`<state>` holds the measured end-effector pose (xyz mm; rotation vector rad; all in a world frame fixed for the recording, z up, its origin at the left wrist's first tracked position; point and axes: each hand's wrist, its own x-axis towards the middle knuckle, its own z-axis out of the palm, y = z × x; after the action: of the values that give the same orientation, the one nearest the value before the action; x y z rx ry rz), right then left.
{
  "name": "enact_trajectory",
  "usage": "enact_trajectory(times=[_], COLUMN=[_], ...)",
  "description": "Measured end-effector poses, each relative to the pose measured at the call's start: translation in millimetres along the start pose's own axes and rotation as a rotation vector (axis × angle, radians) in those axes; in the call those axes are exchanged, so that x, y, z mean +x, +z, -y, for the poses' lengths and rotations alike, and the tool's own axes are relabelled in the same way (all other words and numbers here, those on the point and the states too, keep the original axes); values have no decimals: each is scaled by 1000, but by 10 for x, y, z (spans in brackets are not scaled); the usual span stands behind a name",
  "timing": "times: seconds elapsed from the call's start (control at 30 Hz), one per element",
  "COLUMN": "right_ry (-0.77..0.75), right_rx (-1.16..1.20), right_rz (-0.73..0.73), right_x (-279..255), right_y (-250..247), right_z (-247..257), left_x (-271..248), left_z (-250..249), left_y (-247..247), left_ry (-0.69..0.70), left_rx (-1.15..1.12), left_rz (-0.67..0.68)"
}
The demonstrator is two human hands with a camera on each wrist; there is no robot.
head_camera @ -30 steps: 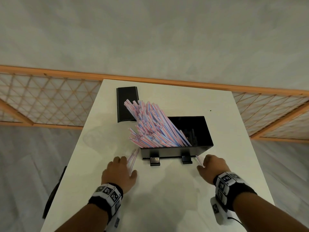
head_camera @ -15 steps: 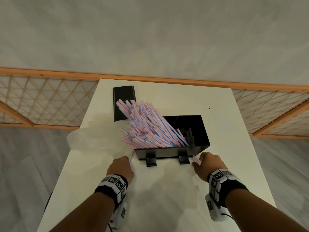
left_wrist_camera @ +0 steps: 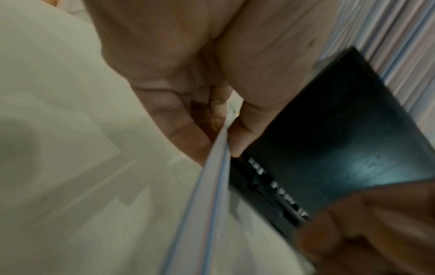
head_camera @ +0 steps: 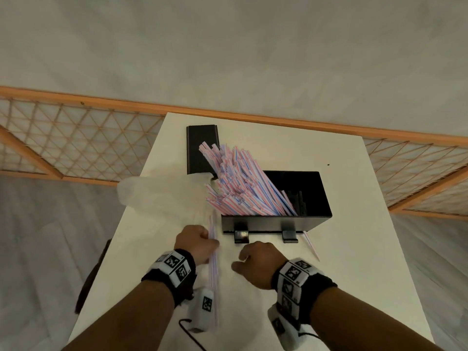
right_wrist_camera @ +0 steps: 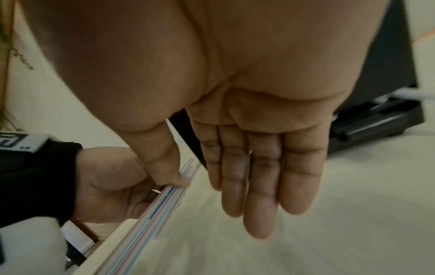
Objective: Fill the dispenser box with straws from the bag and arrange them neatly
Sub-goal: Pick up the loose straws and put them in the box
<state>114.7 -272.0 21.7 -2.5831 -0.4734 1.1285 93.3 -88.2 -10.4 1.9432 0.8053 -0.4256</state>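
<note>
While left hand (head_camera: 196, 243) pinches straws (head_camera: 212, 262), right hand (head_camera: 258, 262) flat

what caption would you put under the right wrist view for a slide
Right hand open, fingers straight above the white table, while the left hand grips a few striped straws beside the black dispenser box.

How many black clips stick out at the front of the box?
2. One clip sits left of the middle of the dispenser box front; the other clip sits further right. None look hidden.
</note>
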Motion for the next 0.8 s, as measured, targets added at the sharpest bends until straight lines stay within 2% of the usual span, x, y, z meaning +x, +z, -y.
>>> enact_trajectory(times=[0.13, 0.2, 0.27, 0.37, 0.53, 0.7, 0.8], right_ry=[-31, -101, -148, -82, -56, -103, -130], right_rx=[140, 217, 390, 632, 614, 541, 482], right_rz=[-7, 5, 0, 51, 126, 158, 135], right_x=[129, 150, 128, 99, 5, -148, -189], right_y=[66, 97, 126, 179, 194, 159, 123], right_z=[312, 406, 453, 407, 235, 30, -58], left_x=[-100, -165, -205, -261, -404, -516, -536], left_z=[16, 20, 36, 62, 27, -216, -391], left_y=[-47, -30, -6, -1, -110, -318, -359], left_ry=[10, 19, 37, 56, 112, 163, 188], left_rx=[-262, -338, -376, -437, -406, -690, -760], left_rz=[25, 34, 21, 62, 135, 5, -5])
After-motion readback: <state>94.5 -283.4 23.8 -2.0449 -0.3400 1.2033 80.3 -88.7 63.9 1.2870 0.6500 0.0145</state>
